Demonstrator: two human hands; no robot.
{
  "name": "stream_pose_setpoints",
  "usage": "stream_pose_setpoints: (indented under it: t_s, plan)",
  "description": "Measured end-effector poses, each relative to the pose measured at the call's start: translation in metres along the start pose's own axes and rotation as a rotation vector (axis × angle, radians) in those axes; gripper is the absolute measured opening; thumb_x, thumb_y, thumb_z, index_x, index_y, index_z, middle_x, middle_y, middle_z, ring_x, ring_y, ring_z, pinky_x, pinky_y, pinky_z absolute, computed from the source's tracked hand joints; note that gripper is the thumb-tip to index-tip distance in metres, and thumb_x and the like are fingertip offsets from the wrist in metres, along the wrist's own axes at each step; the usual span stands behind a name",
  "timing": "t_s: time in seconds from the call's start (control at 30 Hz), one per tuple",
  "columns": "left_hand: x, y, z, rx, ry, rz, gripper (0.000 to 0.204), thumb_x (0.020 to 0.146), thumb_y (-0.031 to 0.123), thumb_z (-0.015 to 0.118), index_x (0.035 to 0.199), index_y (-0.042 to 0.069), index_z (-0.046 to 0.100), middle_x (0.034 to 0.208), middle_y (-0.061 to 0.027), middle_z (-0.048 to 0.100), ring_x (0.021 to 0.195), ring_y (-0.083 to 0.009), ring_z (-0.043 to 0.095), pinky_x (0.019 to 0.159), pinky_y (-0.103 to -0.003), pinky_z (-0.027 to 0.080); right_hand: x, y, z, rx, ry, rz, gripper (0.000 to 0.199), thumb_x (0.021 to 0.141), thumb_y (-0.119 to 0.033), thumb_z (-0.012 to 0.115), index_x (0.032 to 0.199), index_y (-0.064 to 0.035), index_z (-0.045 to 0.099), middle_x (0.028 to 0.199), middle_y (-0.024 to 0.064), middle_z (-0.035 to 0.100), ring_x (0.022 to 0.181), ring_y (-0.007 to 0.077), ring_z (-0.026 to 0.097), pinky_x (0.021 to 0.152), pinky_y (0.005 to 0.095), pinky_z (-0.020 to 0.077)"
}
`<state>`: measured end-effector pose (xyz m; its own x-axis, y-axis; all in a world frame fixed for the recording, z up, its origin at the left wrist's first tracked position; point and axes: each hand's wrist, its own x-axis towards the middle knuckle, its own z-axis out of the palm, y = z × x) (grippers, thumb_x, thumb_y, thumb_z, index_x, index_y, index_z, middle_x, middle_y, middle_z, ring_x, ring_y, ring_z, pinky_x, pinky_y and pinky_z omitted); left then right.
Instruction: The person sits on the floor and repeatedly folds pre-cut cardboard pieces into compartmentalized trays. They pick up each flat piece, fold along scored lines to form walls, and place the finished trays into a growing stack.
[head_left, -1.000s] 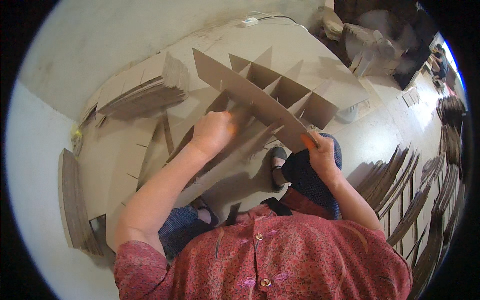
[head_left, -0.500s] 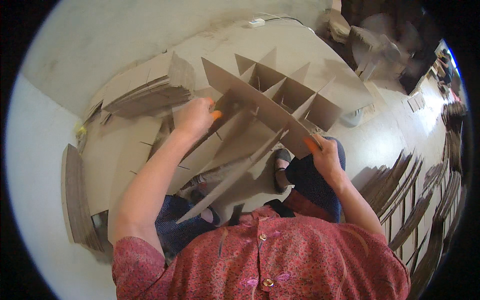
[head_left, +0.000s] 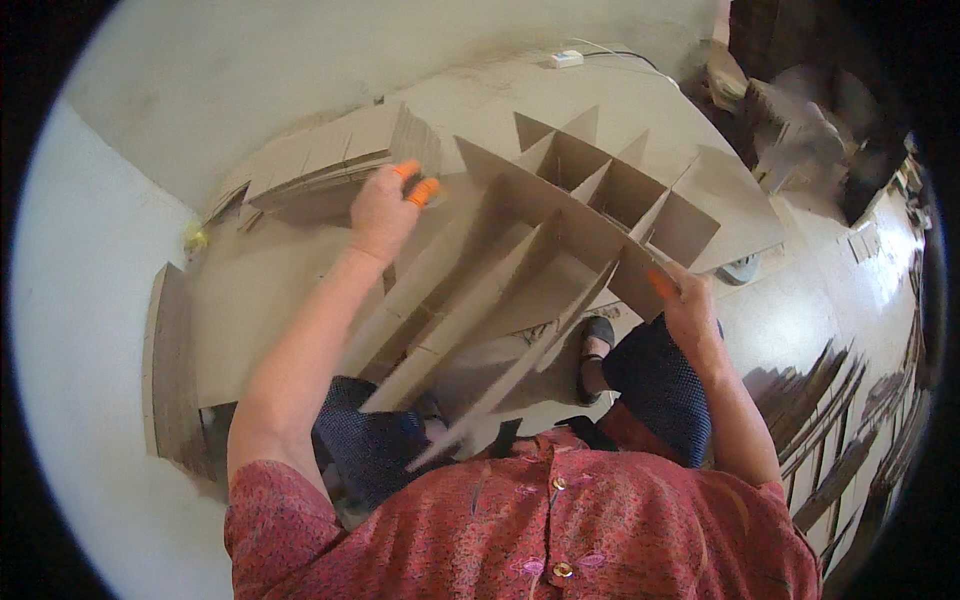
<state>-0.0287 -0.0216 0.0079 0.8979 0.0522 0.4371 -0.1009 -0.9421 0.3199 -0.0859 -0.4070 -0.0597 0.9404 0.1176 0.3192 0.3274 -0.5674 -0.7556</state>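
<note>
A cardboard divider grid (head_left: 600,190) of slotted, interlocked strips lies in front of me. Along its near side runs a long cross strip (head_left: 555,205), and my right hand (head_left: 692,318) pinches the right end of that strip. Long cardboard strips (head_left: 460,330) slant from it toward my lap, their near ends partly blurred. My left hand (head_left: 383,212) is off the grid, beside a stack of slotted cardboard strips (head_left: 325,155). Its orange-covered fingertips are apart and nothing shows between them. Orange covers a fingertip of my right hand too.
The grid rests on a board-like surface (head_left: 740,215) by the wall. Another cardboard stack (head_left: 172,370) stands at the left. Many cardboard pieces (head_left: 830,420) stand in rows on the floor at right. A white power strip (head_left: 566,60) with a cable lies at the back.
My left hand has let go of the cardboard at the cross strip's left end and moved up and left toward the stack. My right hand keeps its hold. The view has shifted slightly.
</note>
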Motion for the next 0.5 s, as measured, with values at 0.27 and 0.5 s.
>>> stream_pose_setpoints:
  t_s: [0.27, 0.5]
  plan:
    - [0.048, -0.099, -0.009, 0.655, 0.129, 0.056, 0.063, 0.085, 0.029, 0.067, 0.137, 0.005, 0.041, 0.14, -0.0155, 0.044, 0.127, -0.032, 0.042, 0.097, -0.043, 0.043, 0.039, 0.022, 0.031, -0.066, -0.001, -0.024, 0.012, 0.087, -0.009, 0.06, 0.093, -0.0003, 0.065, 0.072, 0.0261, 0.059, 0.066, 0.0441, 0.056, 0.059, 0.0409, 0.0462]
    - [0.09, -0.104, -0.023, 0.279, -0.116, -0.07, 0.026, 0.086, 0.016, 0.064, 0.109, 0.003, 0.066, 0.089, -0.0168, 0.069, 0.089, -0.0259, 0.067, 0.08, -0.04, 0.049, 0.056, 0.036, 0.035, 0.017, 0.048, -0.017, 0.018, 0.086, -0.012, 0.064, 0.102, -0.0013, 0.065, 0.084, 0.0234, 0.065, 0.072, 0.0285, 0.064, 0.067, 0.0366, 0.0481]
